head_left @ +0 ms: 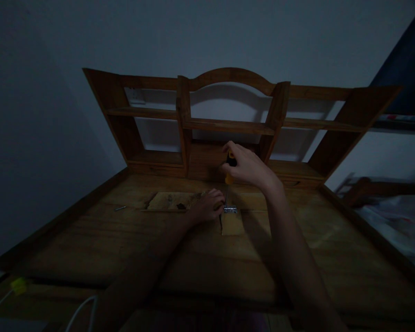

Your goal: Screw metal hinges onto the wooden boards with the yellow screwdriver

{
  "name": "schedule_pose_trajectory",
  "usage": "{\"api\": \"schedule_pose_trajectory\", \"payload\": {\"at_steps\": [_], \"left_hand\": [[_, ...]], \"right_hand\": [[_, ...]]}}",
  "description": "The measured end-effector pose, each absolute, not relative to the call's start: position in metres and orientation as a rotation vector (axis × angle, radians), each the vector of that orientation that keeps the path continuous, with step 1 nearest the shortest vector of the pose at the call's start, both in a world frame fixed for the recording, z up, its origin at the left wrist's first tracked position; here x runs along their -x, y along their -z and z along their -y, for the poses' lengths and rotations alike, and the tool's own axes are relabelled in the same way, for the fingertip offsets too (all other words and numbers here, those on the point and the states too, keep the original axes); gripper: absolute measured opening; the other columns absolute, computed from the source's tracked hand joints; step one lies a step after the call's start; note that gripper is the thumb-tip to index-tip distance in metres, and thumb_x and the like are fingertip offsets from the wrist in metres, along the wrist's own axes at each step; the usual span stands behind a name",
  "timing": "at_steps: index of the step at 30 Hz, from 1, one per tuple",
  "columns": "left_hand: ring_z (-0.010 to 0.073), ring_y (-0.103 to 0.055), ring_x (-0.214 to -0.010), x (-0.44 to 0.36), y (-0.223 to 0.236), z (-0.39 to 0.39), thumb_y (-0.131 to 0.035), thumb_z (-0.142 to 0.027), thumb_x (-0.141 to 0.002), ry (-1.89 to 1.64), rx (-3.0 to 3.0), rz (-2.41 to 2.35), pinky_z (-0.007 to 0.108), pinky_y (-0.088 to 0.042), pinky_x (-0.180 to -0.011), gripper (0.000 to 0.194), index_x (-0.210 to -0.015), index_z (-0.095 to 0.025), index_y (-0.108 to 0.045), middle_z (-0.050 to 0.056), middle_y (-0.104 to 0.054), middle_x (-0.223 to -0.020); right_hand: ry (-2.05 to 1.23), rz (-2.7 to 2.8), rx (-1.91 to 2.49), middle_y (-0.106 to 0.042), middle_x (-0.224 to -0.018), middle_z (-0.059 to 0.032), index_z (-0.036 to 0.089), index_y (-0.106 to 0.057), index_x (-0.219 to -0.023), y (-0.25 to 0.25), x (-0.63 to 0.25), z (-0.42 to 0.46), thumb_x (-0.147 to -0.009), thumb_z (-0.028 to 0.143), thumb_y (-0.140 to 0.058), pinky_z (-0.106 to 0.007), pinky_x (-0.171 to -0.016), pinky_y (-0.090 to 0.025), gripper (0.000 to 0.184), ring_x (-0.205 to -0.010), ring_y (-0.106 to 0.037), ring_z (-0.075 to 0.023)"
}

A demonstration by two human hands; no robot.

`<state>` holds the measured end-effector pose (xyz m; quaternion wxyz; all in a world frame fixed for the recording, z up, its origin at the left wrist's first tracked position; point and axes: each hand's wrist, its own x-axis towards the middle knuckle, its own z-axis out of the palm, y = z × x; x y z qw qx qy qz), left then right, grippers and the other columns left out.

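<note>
Back: blocked by shelf [228, 125] | middle: filled by left hand [207, 206], right hand [247, 168] and screwdriver [229, 178] | right: room is found on counter [339, 240]

On my feed I count two hands [207, 205] [247, 167], one screwdriver [229, 179], one hinge [230, 210], at least two boards [232, 225] [171, 201], one metal rod [120, 208], one desk [210, 265], one outlet [136, 96].

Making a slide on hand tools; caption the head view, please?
Right hand, its grip on a screwdriver, points it down at a metal piece beside the left hand, over a wooden desk.
</note>
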<state>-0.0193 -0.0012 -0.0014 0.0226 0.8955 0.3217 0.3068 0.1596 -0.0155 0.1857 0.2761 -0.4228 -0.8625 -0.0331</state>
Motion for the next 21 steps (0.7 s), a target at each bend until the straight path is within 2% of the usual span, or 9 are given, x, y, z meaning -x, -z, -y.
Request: {"api": "schedule_pose_trajectory", "payload": {"at_steps": [5, 9, 12, 15, 18, 21], "left_hand": [[0.0227, -0.055, -0.102, 0.0189, 0.0001, 0.0004, -0.055, -0.019, -0.09, -0.934, -2.767, -0.986, 0.039, -0.047, -0.092, 0.009, -0.095, -0.02, -0.064, 0.008, -0.062, -0.102], [0.0222, -0.056, -0.103, 0.0189, -0.0003, 0.0017, -0.055, -0.02, -0.091, -0.96, -2.764, -0.964, 0.04, -0.047, -0.094, 0.009, -0.094, -0.019, -0.064, 0.008, -0.063, -0.104], [0.0226, -0.056, -0.102, 0.0187, -0.0015, 0.0027, -0.056, -0.021, -0.092, -0.956, -2.761, -0.984, 0.04, -0.047, -0.093, 0.008, -0.093, -0.019, -0.064, 0.008, -0.063, -0.103], [0.0229, -0.056, -0.102, 0.0187, -0.0026, 0.0028, -0.055, -0.022, -0.093, -0.95, -2.766, -0.978, 0.04, -0.048, -0.091, 0.01, -0.093, -0.019, -0.064, 0.008, -0.063, -0.102], [0.0225, -0.055, -0.101, 0.019, -0.0021, 0.0022, -0.054, -0.022, -0.094, -0.962, -2.765, -0.962, 0.039, -0.048, -0.091, 0.011, -0.094, -0.02, -0.065, 0.008, -0.063, -0.102], [0.0222, -0.055, -0.1, 0.0191, -0.0007, 0.0018, -0.055, -0.022, -0.093, -0.968, -2.752, -0.961, 0.04, -0.048, -0.091, 0.01, -0.094, -0.02, -0.065, 0.008, -0.063, -0.102]], "right_hand": [[0.14, 2.306, 1.145, -0.067, -0.115, -0.0087, 0.024, -0.054, -0.117, -0.1862, -0.1592, 0.0151, -0.092, 0.041, -0.052, -0.041, -0.09, -0.045, 0.03, -0.105, -0.063, -0.0281], [0.174, 2.32, 1.127, -0.065, -0.115, -0.0077, 0.024, -0.055, -0.116, -0.186, -0.1599, 0.0137, -0.09, 0.032, -0.052, -0.04, -0.09, -0.044, 0.028, -0.102, -0.063, -0.0266], [0.165, 2.322, 1.133, -0.063, -0.12, -0.0084, 0.024, -0.054, -0.119, -0.1857, -0.1598, 0.0145, -0.088, 0.034, -0.055, -0.042, -0.092, -0.044, 0.033, -0.106, -0.061, -0.0282], [0.18, 2.323, 1.131, -0.065, -0.117, -0.0081, 0.024, -0.055, -0.118, -0.1857, -0.1597, 0.0147, -0.091, 0.039, -0.052, -0.042, -0.092, -0.044, 0.031, -0.106, -0.062, -0.0285], [0.184, 2.325, 1.118, -0.066, -0.115, -0.0077, 0.024, -0.057, -0.117, -0.1865, -0.1597, 0.0147, -0.092, 0.035, -0.05, -0.041, -0.092, -0.044, 0.027, -0.106, -0.062, -0.0273], [0.152, 2.33, 1.117, -0.064, -0.12, -0.0082, 0.024, -0.055, -0.119, -0.1874, -0.1591, 0.016, -0.088, 0.03, -0.054, -0.041, -0.092, -0.045, 0.032, -0.107, -0.062, -0.0275]]}}
